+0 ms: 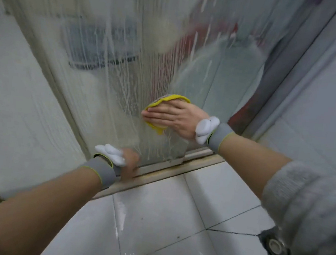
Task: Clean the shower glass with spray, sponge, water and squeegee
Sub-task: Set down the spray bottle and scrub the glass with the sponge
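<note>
Yellow sponge (pixel 157 113), white-streaked shower glass (pixel 115 62)

wet white tiled floor (pixel 173 222) with a round drain (pixel 274 245).

Head view, steeply downward, close to shower glass (pixel 128 60).

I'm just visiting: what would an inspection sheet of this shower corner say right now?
Surface: shower glass streaked with running foam; one wiped patch at right.
Job's things: yellow sponge flat against the glass; spray and squeegee not seen.
Clutter: nothing seen.
Hands: right hand presses the sponge with straight fingers; left hand rests at the bottom door track, grip unclear.
Cables: nothing seen.
Surroundings: wet floor tiles, floor drain, white wrist sensors on grey bands.
</note>
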A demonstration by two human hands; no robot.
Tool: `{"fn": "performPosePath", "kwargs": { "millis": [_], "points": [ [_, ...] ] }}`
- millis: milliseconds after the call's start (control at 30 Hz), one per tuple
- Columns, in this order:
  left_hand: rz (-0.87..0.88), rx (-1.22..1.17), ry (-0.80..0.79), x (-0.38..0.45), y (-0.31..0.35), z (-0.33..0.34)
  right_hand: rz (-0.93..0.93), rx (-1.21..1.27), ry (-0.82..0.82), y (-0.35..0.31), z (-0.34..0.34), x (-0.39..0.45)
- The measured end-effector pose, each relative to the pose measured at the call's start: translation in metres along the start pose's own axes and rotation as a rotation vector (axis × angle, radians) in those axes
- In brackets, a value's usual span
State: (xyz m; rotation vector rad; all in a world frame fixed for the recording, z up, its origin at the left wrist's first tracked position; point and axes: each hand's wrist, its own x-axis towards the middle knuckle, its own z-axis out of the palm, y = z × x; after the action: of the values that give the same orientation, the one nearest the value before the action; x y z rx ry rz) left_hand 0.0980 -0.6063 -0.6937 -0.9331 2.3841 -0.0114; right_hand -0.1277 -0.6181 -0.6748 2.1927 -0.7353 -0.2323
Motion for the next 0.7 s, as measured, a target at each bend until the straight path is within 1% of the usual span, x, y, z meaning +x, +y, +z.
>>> {"fn": "performPosePath", "kwargs": {
  "millis": [33, 67, 100, 133, 200, 233, 300, 400, 433, 467, 500, 533, 567, 600, 667, 700],
  "points": [
    [0.002, 0.034, 0.042, -0.009, -0.008, -0.025, 0.083, 0.08, -0.024, 0.024, -0.021, 0.005],
    [0.014, 0.055, 0.077, -0.011, -0.01, -0.03, 0.192, 0.157, -0.042, 0.028, -0.035, 0.01],
    [0.011, 0.096, 0.16, -0.027, -0.019, -0.064, 0.244, 0.144, 0.005, 0.054, -0.061, 0.011],
    [0.008, 0.134, 0.219, -0.043, -0.025, -0.088, 0.289, 0.134, 0.016, 0.065, -0.086, 0.012],
    [0.021, 0.177, 0.305, -0.073, -0.035, -0.137, 0.369, 0.07, 0.096, 0.105, -0.126, 0.015],
    [0.044, 0.196, 0.353, -0.089, -0.041, -0.161, 0.44, 0.039, 0.138, 0.127, -0.149, 0.019],
    [0.062, 0.236, 0.473, -0.122, -0.051, -0.198, 0.639, -0.003, 0.217, 0.167, -0.189, 0.029],
    [0.04, 0.293, 0.754, -0.161, -0.072, -0.248, 0.906, 0.092, 0.282, 0.209, -0.234, 0.045],
    [0.032, 0.323, 0.849, -0.165, -0.075, -0.259, 0.969, 0.131, 0.297, 0.214, -0.232, 0.048],
    [0.059, 0.378, 1.01, -0.171, -0.083, -0.275, 1.047, 0.186, 0.321, 0.217, -0.233, 0.054],
    [0.088, 0.446, 1.131, -0.171, -0.087, -0.286, 1.159, 0.251, 0.349, 0.21, -0.226, 0.061],
    [0.092, 0.463, 1.227, -0.171, -0.091, -0.296, 1.271, 0.314, 0.385, 0.2, -0.217, 0.07],
    [0.09, 0.477, 1.239, -0.167, -0.092, -0.3, 1.39, 0.382, 0.437, 0.187, -0.205, 0.077],
    [0.053, 0.508, 1.17, -0.16, -0.093, -0.301, 1.506, 0.471, 0.483, 0.173, -0.195, 0.084],
    [-0.065, 0.622, 0.942, -0.139, -0.091, -0.295, 1.672, 0.628, 0.568, 0.146, -0.17, 0.089],
    [-0.085, 0.685, 0.919, -0.137, -0.088, -0.297, 1.699, 0.652, 0.625, 0.139, -0.167, 0.089]
  ]
}}
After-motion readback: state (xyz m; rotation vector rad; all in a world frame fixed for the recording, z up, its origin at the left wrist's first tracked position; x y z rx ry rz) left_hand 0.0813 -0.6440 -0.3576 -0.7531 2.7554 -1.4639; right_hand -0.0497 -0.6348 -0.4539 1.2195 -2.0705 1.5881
